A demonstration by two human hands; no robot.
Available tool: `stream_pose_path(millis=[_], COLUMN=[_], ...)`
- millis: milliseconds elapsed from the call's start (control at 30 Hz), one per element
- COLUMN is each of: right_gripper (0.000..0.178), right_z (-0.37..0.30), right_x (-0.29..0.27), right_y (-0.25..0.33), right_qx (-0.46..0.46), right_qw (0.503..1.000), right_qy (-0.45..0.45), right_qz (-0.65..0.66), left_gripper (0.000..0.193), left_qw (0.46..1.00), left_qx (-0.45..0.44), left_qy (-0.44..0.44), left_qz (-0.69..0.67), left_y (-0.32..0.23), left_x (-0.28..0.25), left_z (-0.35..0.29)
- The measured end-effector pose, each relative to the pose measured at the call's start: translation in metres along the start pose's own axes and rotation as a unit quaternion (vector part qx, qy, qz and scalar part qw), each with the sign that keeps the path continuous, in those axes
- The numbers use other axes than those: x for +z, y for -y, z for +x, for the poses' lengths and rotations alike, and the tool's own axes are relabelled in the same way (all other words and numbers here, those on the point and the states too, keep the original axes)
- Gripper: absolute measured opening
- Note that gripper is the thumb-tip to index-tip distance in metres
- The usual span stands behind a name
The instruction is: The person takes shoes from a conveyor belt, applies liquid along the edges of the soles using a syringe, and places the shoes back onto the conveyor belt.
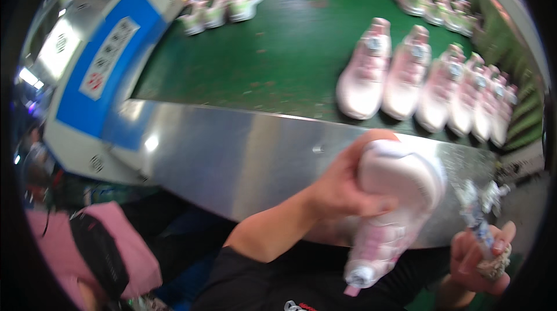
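Observation:
My left hand [371,177] is wrapped around a pale pink shoe [400,189] above the metal ledge. The shoe's sole end points up and its heel hangs down toward me. At the lower right, my right hand [480,260] grips a slim, whitish-blue stick-like thing [477,224]; its exact kind is blurred. A frayed beige wad [495,263] shows at the same hand, beside the fingers. The right hand is apart from the shoe.
A row of several pink shoes [406,82] stands on the green belt [249,55]. More shoes stand at the far left [217,9] and far right [432,4]. The metal ledge [220,148] runs along the near side. A person in pink [130,241] is at the left.

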State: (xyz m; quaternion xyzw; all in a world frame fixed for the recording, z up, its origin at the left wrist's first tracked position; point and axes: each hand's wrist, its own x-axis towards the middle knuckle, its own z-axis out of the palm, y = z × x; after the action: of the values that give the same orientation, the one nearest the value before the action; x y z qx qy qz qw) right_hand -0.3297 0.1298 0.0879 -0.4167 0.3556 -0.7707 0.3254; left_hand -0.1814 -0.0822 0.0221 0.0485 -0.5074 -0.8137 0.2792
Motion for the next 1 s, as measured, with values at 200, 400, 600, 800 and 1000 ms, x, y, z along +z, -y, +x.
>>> stream_pose_path(millis=[200,400,600,800,1000], right_gripper=[0.050,0.054,0.057,0.058,0.059], right_z=[0.034,0.028,0.025,0.024,0.028], right_x=[0.018,0.021,0.025,0.029,0.030], right_y=[0.004,0.012,0.009,0.013,0.014], right_qx=[0.010,0.019,0.041,0.041,0.074], right_qw=[0.990,0.988,0.992,0.995,0.992], right_qy=[0.139,0.149,0.115,0.087,0.099], right_qz=[0.027,0.024,0.010,0.005,0.003], left_gripper=[0.069,0.064,0.065,0.068,0.069], left_qw=[0.991,0.982,0.980,0.977,0.979], left_qx=[0.064,0.090,0.092,0.075,0.078], left_qy=[0.101,0.139,0.145,0.173,0.157], left_qz=[-0.056,-0.093,-0.104,-0.101,-0.108], left_y=[0.002,0.002,0.005,0.005,0.000], left_x=[-0.001,0.010,0.009,0.009,0.005], left_z=[-0.003,0.002,0.000,0.004,0.001])
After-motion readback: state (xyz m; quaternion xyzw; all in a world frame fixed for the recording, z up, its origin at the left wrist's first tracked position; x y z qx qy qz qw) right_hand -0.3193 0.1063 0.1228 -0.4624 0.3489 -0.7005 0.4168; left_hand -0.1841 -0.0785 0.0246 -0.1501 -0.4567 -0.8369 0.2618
